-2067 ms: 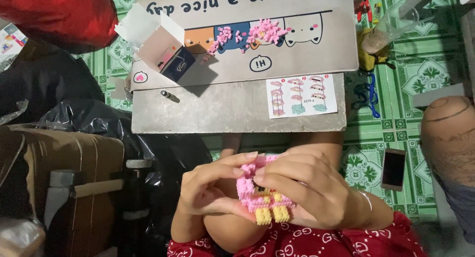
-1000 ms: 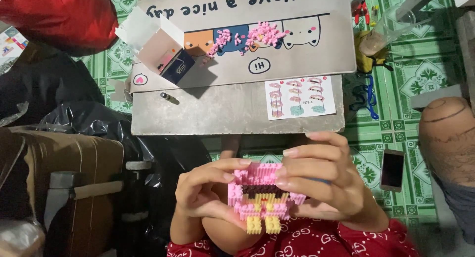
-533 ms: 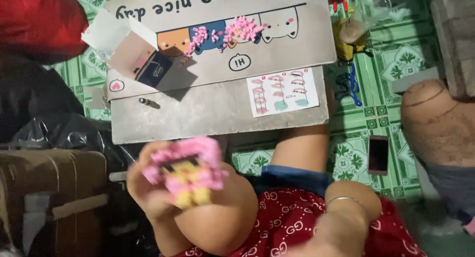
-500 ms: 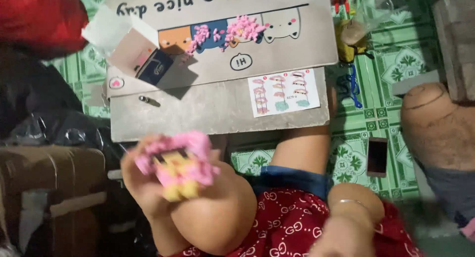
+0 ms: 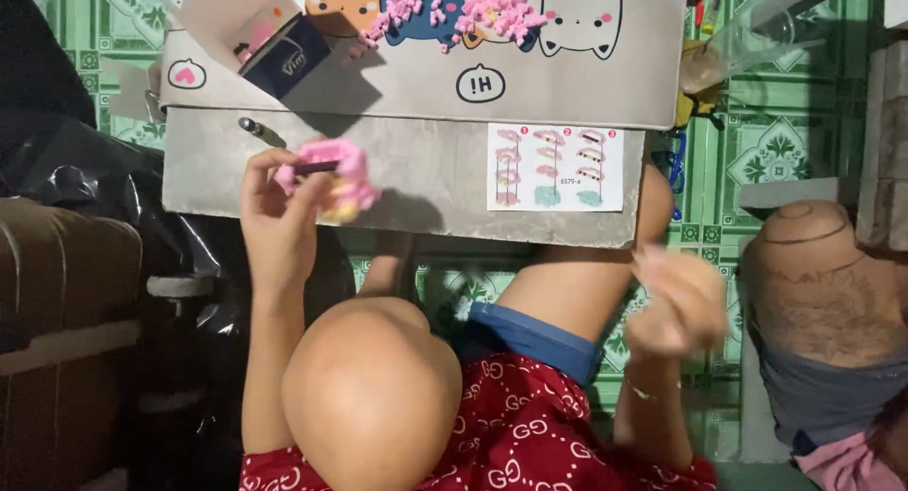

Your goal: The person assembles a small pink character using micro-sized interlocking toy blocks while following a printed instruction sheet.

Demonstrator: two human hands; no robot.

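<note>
Loose pink bricks (image 5: 492,8) and an instruction sheet (image 5: 555,167) lie on the low table (image 5: 426,179); left hand (image 5: 274,207) pinches the pink block figure (image 5: 333,174) over it; right hand (image 5: 676,302), blurred, seems loosely curled, empty.

The block figure (image 5: 333,174) held near the left is pink with a dark band and a pale yellow base. Far off, pink loose bricks (image 5: 492,8) lie on a grey board (image 5: 426,84). The floor tiles (image 5: 785,141) are green and white-patterned, the shorts (image 5: 530,415) red with white motifs.
</note>
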